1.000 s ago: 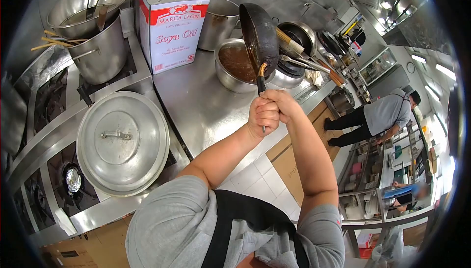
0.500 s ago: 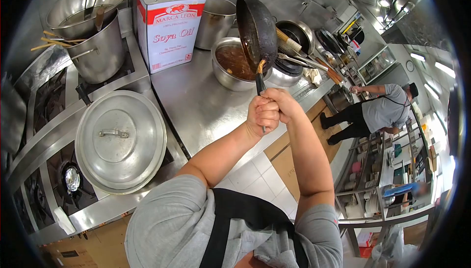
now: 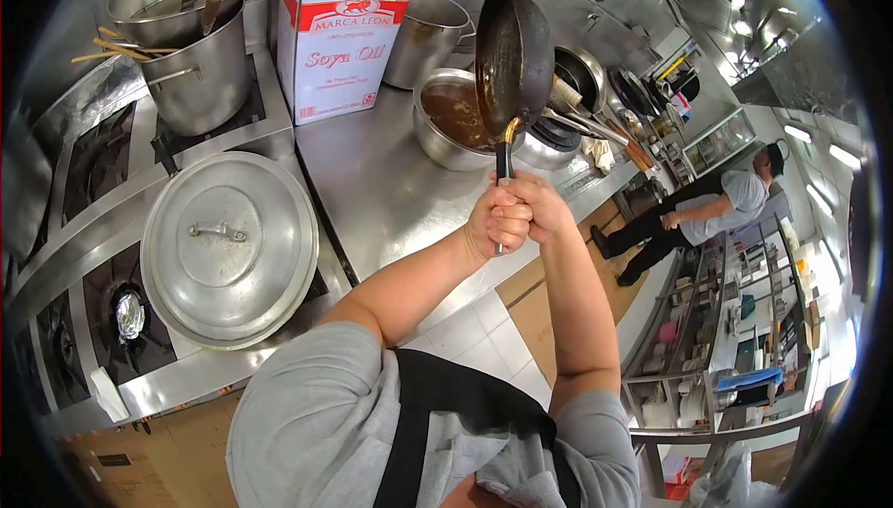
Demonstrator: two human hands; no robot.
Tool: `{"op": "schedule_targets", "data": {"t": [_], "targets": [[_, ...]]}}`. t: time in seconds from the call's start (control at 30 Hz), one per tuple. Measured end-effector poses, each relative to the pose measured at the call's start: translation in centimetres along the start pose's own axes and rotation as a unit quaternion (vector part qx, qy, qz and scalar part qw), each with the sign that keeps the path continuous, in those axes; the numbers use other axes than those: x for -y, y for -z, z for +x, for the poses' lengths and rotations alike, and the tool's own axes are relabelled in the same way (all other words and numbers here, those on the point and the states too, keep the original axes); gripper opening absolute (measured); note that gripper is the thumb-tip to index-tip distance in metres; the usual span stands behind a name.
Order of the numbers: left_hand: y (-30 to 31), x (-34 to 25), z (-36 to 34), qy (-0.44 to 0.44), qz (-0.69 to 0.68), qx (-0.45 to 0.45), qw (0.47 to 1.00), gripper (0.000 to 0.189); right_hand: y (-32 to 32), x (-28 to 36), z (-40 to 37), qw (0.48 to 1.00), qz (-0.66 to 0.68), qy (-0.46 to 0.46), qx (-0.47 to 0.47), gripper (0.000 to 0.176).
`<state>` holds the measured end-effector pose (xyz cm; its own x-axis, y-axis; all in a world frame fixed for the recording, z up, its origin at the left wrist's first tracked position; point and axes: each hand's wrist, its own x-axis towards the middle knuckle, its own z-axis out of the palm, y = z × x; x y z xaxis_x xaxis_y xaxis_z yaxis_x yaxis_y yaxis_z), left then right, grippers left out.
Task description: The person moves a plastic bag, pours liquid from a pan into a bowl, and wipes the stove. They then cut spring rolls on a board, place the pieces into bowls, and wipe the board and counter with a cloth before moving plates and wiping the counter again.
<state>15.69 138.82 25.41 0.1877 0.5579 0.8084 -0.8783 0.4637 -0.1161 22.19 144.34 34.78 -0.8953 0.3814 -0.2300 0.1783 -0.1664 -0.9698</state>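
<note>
1. Pan (image 3: 523,57) is hiding part of the sauce bowl (image 3: 442,145).
2. Left hand (image 3: 498,220), right hand (image 3: 541,203) are covering the pan handle's (image 3: 503,161) middle.
3. Oil tin (image 3: 339,52) is blocking part of the stockpot (image 3: 423,38).
4. Steel bowl (image 3: 158,29) is running past top edge.

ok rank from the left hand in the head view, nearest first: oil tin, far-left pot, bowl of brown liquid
1. Bowl of brown liquid, just beyond the left hand.
2. Oil tin, back and left.
3. Far-left pot, left past the tin.
</note>
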Motion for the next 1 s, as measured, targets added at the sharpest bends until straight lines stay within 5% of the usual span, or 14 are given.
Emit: {"op": "schedule_targets", "data": {"t": [0.3,1.0], "targets": [[0.3,-0.6,-0.9,0.004,-0.034,0.027,0.999,0.009,-0.9,-1.2,0.5,0.999,0.009,0.033,-0.024,0.013],[1.4,-1.1,-1.4,-0.014,-0.025,0.009,1.0,0.008,-0.1,-2.4,1.5,0.999,0.017,0.005,-0.04,0.016]]}}
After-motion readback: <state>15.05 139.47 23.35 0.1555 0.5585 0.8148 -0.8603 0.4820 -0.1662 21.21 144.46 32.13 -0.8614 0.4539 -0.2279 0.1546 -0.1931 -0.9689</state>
